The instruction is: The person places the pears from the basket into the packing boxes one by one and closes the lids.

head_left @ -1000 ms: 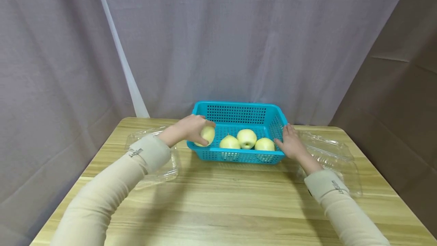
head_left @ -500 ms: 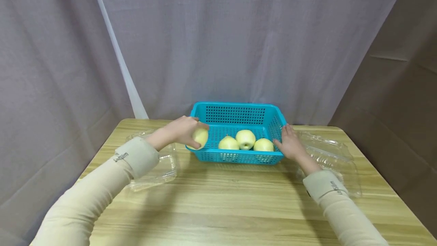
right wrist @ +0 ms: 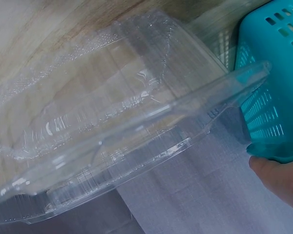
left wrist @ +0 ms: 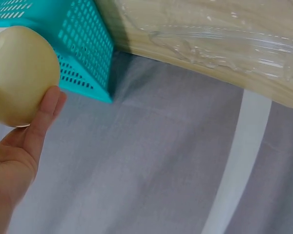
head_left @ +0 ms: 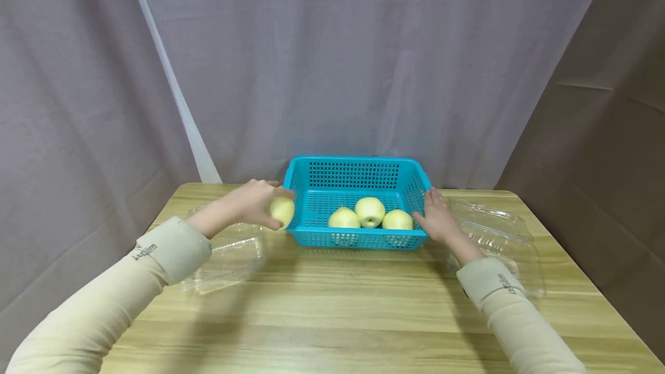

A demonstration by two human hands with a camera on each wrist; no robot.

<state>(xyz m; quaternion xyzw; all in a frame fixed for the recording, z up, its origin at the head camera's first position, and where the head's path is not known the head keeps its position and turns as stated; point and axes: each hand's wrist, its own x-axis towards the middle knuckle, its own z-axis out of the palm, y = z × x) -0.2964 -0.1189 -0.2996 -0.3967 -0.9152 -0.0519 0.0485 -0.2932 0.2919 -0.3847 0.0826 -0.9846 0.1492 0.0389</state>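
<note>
In the head view, my left hand [head_left: 254, 204] grips a pale yellow apple [head_left: 282, 212] at the left end of a blue plastic basket [head_left: 358, 239]. The left wrist view shows the fingers wrapped along the side of this apple [left wrist: 20, 78], which is held up beside the basket wall [left wrist: 85, 48]. Several more apples lie inside along the basket's front wall, among them one with its dimple facing me [head_left: 370, 212]. My right hand [head_left: 439, 218] rests on the basket's right rim with straight fingers. In the right wrist view, part of that hand [right wrist: 281, 178] touches the rim.
A clear plastic clamshell box [head_left: 228, 261] lies lidded-open on the wooden table [head_left: 332, 310], under my left forearm. Another clear clamshell box [head_left: 511, 247] stands to the right, beside my right wrist. A grey curtain [head_left: 332, 62] hangs right behind the basket.
My left hand has carried the apple leftward, from inside the basket to just past its left rim. The right hand stays at the right rim, and the view has shifted slightly.
</note>
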